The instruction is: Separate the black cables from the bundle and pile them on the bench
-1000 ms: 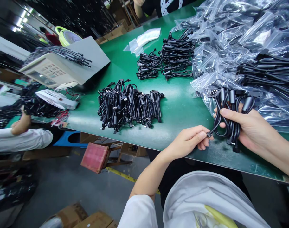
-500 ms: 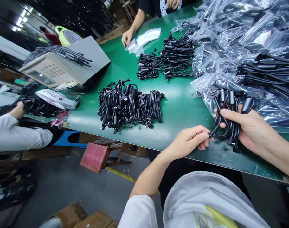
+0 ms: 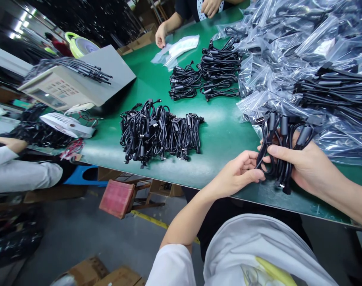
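A handful of coiled black cables (image 3: 284, 167), with grey cylinders and small plugs, hangs just above the near edge of the green table. My right hand (image 3: 310, 163) is closed around them, its thumb lying across the front. From the left, my left hand (image 3: 243, 172) grips the looped end of the leftmost cable bundle between thumb and fingers. Part of the loops is hidden by the fingers. To the left of my hands, a row of tied black cable bundles (image 3: 161, 135) lies on the table.
Filled clear plastic bags (image 3: 276, 51) cover the right side, with loose black cables (image 3: 336, 93) on top. More cable stacks (image 3: 219, 63) lie at the back. Across the table, a co-worker's hand (image 3: 161, 36) touches clear bags. A grey machine (image 3: 109, 71) stands left.
My left hand has gone from pinching a plug end to gripping the cable loop, closer to my right hand. The co-worker's hand has pulled back slightly.
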`<state>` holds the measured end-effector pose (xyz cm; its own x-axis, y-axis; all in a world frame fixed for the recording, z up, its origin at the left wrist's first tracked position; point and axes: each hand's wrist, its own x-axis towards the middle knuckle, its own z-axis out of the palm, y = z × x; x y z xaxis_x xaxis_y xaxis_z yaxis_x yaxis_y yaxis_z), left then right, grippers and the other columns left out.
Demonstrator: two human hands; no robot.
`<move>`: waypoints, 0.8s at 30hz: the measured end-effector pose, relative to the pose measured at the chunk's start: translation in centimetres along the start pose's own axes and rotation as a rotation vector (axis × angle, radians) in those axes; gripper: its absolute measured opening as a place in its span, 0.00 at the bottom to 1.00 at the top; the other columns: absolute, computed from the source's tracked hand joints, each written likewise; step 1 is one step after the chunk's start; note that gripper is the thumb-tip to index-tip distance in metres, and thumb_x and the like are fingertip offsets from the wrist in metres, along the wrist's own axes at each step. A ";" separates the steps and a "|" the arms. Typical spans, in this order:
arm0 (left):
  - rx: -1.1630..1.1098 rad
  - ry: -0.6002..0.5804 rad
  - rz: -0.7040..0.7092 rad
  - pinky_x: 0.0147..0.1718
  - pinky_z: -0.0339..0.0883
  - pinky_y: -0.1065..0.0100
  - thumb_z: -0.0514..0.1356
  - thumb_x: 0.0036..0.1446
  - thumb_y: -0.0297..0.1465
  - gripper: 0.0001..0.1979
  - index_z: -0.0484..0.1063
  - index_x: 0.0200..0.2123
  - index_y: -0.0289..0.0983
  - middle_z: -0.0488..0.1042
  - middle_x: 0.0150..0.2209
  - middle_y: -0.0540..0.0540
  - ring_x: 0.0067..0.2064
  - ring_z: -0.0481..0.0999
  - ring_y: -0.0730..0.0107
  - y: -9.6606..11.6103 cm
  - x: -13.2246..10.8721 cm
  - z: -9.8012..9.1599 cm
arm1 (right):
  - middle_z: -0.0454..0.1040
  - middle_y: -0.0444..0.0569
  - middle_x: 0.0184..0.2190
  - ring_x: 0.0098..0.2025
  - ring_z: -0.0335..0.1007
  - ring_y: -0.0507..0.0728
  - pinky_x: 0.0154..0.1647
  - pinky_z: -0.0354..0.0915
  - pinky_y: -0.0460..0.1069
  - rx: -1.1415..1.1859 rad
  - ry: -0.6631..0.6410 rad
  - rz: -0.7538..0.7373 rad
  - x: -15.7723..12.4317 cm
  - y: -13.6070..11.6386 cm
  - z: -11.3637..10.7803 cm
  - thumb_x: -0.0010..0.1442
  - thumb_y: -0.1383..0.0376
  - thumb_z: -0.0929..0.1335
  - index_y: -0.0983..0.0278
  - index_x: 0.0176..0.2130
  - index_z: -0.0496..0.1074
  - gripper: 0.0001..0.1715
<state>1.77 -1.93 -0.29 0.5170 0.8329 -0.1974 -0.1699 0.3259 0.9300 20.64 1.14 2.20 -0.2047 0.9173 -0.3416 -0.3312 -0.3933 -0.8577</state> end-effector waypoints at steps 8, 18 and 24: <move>-0.089 -0.001 -0.063 0.33 0.71 0.72 0.68 0.60 0.47 0.23 0.71 0.46 0.34 0.77 0.35 0.47 0.32 0.77 0.75 0.0 0.0 -0.3 | 0.78 0.41 0.33 0.31 0.77 0.53 0.34 0.76 0.49 -0.013 -0.141 -0.041 -0.4 -0.1 0.0 0.53 0.61 0.81 0.58 0.39 0.78 0.15; -0.037 -0.011 -0.039 0.32 0.69 0.73 0.64 0.64 0.46 0.22 0.75 0.47 0.32 0.75 0.32 0.47 0.30 0.74 0.76 0.0 -0.1 -0.6 | 0.77 0.42 0.31 0.31 0.76 0.54 0.33 0.75 0.50 -0.014 -0.166 -0.034 -0.3 -0.4 0.1 0.56 0.62 0.80 0.60 0.38 0.78 0.12; -0.016 0.004 -0.045 0.32 0.67 0.72 0.64 0.64 0.47 0.22 0.75 0.45 0.32 0.74 0.32 0.48 0.30 0.72 0.77 0.3 -0.2 -0.5 | 0.77 0.42 0.33 0.33 0.75 0.54 0.35 0.74 0.50 -0.017 -0.155 -0.057 -0.3 -0.3 0.1 0.56 0.61 0.80 0.59 0.38 0.79 0.11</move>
<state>1.24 -1.76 -0.15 0.5211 0.8189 -0.2406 -0.1593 0.3703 0.9152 20.76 0.99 2.58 -0.3258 0.9171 -0.2297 -0.3309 -0.3381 -0.8810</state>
